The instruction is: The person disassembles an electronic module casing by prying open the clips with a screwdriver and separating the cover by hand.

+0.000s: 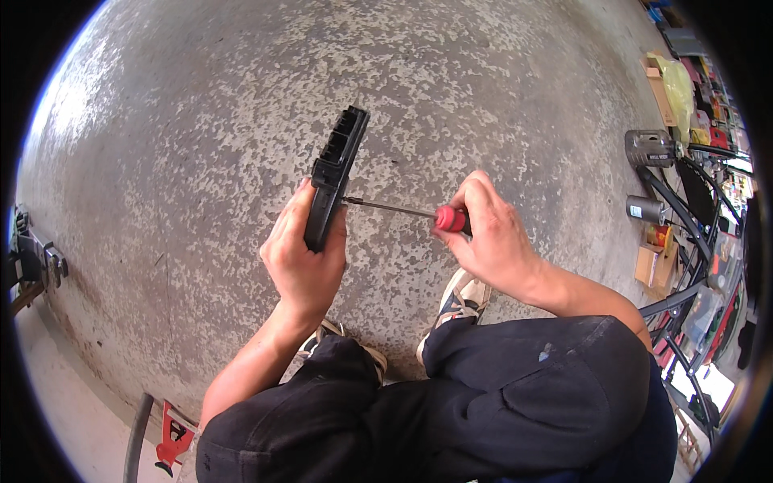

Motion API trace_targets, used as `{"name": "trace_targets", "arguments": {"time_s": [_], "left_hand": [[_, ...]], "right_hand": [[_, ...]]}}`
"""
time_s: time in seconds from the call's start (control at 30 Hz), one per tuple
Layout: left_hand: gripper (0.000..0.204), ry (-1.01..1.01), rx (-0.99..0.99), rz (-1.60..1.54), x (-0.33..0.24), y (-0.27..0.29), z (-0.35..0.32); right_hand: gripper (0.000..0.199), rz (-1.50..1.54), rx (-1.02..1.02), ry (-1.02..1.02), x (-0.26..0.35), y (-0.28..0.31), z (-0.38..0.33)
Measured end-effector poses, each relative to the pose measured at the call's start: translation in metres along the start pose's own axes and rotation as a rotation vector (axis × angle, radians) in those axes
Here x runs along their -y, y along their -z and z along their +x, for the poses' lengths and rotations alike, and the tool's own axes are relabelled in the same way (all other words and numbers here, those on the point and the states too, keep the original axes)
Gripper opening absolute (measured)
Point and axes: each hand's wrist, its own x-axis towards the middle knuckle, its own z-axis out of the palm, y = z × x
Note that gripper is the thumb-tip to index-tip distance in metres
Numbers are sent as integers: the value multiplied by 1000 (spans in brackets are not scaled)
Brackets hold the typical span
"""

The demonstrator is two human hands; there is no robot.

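Note:
A long black plastic part (342,145) with ribbed recesses along its upper half stands tilted in my left hand (299,253). The fingers wrap its lower end, thumb on the right side. My right hand (493,229) is closed round the red and black handle of a screwdriver (394,208). The metal shaft runs leftward, and its tip meets or nearly meets the right side of the black part, just above my left thumb. Whether a screw sits at the tip is too small to tell.
Mottled grey concrete floor (201,161) lies under my hands, with my shoes (457,302) below. To the right are a black metal frame (672,193), two grey cylinders (646,209), cardboard boxes (654,266) and a yellow bag (675,88). A red metal piece (173,435) is at lower left.

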Motion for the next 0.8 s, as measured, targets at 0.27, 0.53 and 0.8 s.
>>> {"name": "trace_targets", "arguments": {"time_s": [0.27, 0.53, 0.8], "left_hand": [[27, 659, 197, -637, 5, 7, -5], [30, 877, 412, -927, -9, 7, -1], [28, 634, 615, -548, -20, 5, -7]], "right_hand": [[34, -126, 221, -215, -123, -52, -17], [23, -169, 8, 30, -111, -38, -7], [26, 137, 32, 292, -1, -55, 43]]}}
